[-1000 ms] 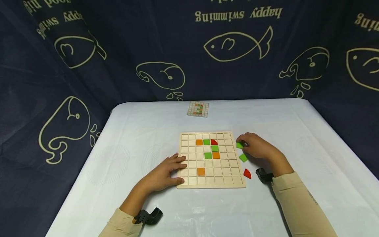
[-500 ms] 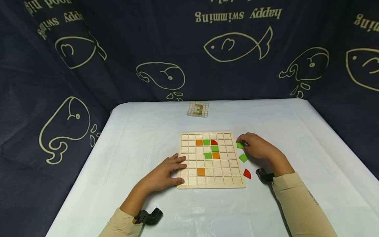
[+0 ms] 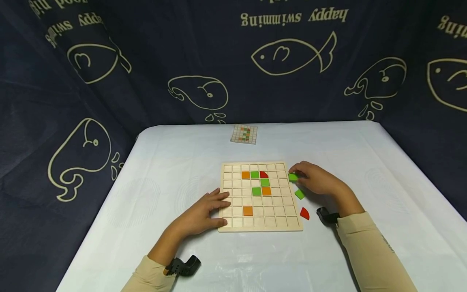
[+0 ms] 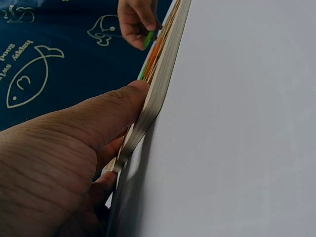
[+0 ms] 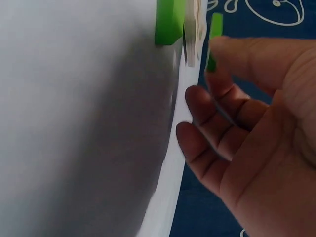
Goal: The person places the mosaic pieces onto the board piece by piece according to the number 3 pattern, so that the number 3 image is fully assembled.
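A wooden grid board point(image 3: 237, 201) lies mid-table with orange, green and red tiles in some of its cells. My left hand point(image 3: 202, 213) rests on the board's left edge, fingers spread; in the left wrist view the thumb point(image 4: 118, 101) lies along the rim. Beside the right edge, my right hand point(image 3: 317, 178) pinches a green square tile point(image 3: 293, 177) between thumb and forefinger. The right wrist view shows this green tile point(image 5: 215, 42) held on edge above the table, the other fingers loosely bent. A second green tile point(image 3: 299, 194) and a red quarter-circle tile point(image 3: 304, 213) lie just below that hand.
A small card point(image 3: 243, 134) with a printed coloured grid pattern lies near the table's far edge. White cloth point(image 3: 164, 162) covers the table, and a dark curtain point(image 3: 233, 93) with whale and fish drawings hangs behind it.
My right hand has shifted slightly left and up with the green tile, bringing it to the board's right edge. The left hand and the other tiles have stayed in place.
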